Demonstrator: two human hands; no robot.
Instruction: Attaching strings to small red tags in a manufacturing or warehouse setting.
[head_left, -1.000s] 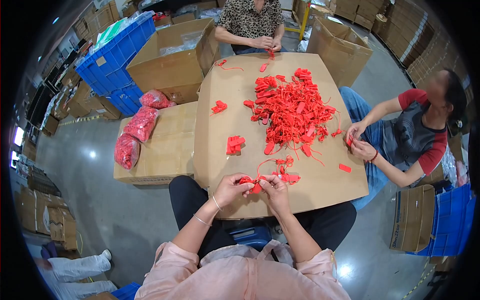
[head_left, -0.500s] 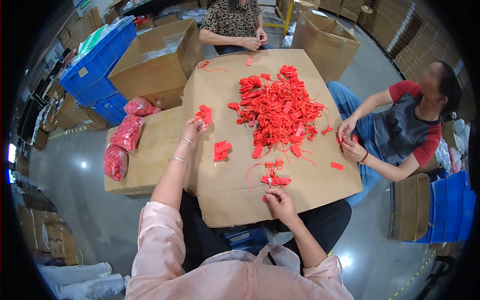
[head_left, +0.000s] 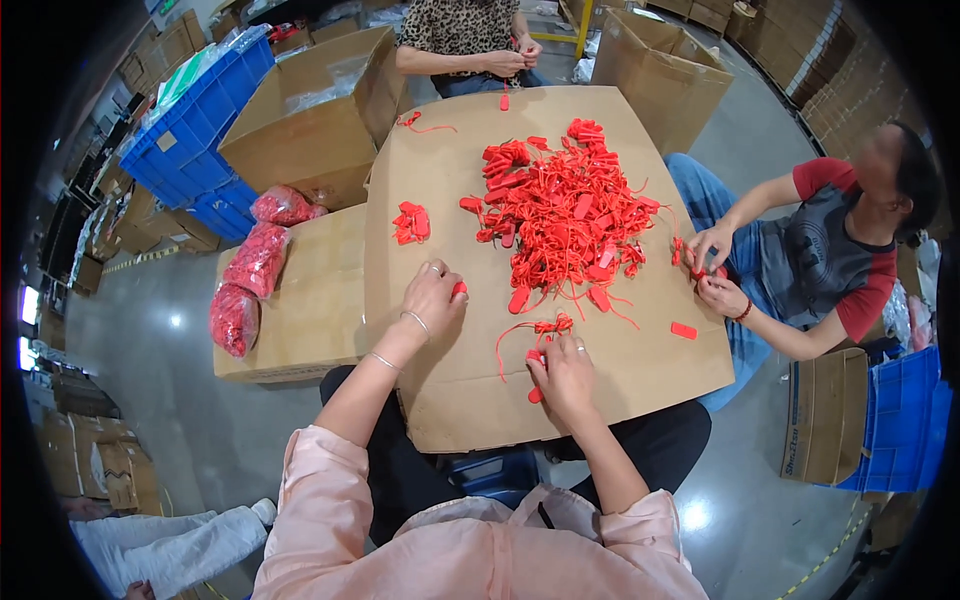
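My left hand [head_left: 435,300] is closed over a few small red plastic tags, one red end showing beside its fingers; the palm hides the rest. Nearer my body, my right hand [head_left: 566,380] has its fingers curled on red tags [head_left: 536,395], partly covered by the hand. Just beyond it lies a knot of red cord [head_left: 552,326], a loose strand trailing left. A small bundle of corded red tags [head_left: 411,223] rests farther out on the left. A big tangled pile of red corded tags [head_left: 570,215] covers the cardboard's middle.
The cardboard sheet [head_left: 480,400] serves as tabletop. A single red tag [head_left: 684,330] lies near its right edge. Two co-workers handle red tags, one opposite, one at right. Bags of red pieces [head_left: 255,260] sit on a box at left. Open cartons [head_left: 660,75] stand behind.
My left hand has left the far-left bundle and come nearer, onto the small stack of red tags. The right hand has shifted slightly forward over the tags before it.
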